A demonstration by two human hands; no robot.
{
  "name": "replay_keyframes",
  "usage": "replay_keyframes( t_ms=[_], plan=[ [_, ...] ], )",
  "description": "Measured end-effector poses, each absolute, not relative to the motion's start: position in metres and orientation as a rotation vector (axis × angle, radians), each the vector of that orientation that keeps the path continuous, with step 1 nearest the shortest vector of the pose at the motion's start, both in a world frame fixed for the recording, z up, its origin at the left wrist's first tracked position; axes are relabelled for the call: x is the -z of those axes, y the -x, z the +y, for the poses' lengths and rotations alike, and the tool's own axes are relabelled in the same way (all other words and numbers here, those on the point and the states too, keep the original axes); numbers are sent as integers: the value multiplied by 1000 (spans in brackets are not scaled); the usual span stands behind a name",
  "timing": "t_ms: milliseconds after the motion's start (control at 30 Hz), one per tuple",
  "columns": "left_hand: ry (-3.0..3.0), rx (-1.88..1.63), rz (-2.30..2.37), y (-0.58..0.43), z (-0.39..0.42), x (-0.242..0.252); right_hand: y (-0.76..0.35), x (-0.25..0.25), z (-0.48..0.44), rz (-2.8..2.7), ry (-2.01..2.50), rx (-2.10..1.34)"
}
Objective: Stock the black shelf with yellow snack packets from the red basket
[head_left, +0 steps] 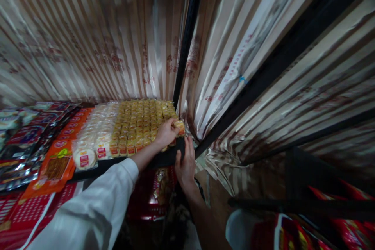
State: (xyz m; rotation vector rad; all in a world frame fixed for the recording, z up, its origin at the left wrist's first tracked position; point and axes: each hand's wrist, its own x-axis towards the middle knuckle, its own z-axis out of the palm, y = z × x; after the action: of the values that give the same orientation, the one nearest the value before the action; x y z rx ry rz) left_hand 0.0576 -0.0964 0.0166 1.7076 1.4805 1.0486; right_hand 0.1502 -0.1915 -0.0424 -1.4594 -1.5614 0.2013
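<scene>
— A white sleeve is seen closest to the lens, at seven o'clock. What is gripped by the left hand at its end?

— A small yellow packet is pinched between thumb and fingers, just off centre toward seven o'clock, at the three-o'clock end of a black shelf.

— And the right hand?

— It is held open at six o'clock, fingers extended, the tips placed just below the packet; whether the shelf is touched cannot be told.

— What is displayed beside the hands?

— Toward nine o'clock, close rows of yellow packets are lined up, followed by white packets, orange bags and dark glossy bags. A red perforated basket is glimpsed at eight o'clock, below the orange bags.

— And the surroundings?

— Striped sheeting is hung at twelve o'clock, crossed by a black post. Red bags are partly shown at four o'clock, in shadow.
</scene>
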Motion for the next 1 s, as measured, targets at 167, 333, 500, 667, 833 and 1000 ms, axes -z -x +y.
replay_keyframes(
  t_ms=[167, 333, 500, 667, 833, 1000],
  plan=[
    [-1833, -972, 1505, -69, -82, -15, -152, 55, -185, -1575, 1463, -253],
    [-1897, -939, 1553, -71, -85, -2, -153, 72, -181, -1586, 1466, -293],
    [-2172, -808, 1623, -73, -88, 6, -154, 87, -175, -1568, 1487, -332],
    [-2377, -657, 1685, -75, -90, 6, -155, 102, -162, -1568, 1476, -312],
    [-2424, -611, 1758, -74, -90, 7, -156, 114, -149, -1619, 1462, -299],
    [-2560, -616, 1655, -71, -93, 6, -158, 117, -143, -1601, 1488, -264]
  ],
)
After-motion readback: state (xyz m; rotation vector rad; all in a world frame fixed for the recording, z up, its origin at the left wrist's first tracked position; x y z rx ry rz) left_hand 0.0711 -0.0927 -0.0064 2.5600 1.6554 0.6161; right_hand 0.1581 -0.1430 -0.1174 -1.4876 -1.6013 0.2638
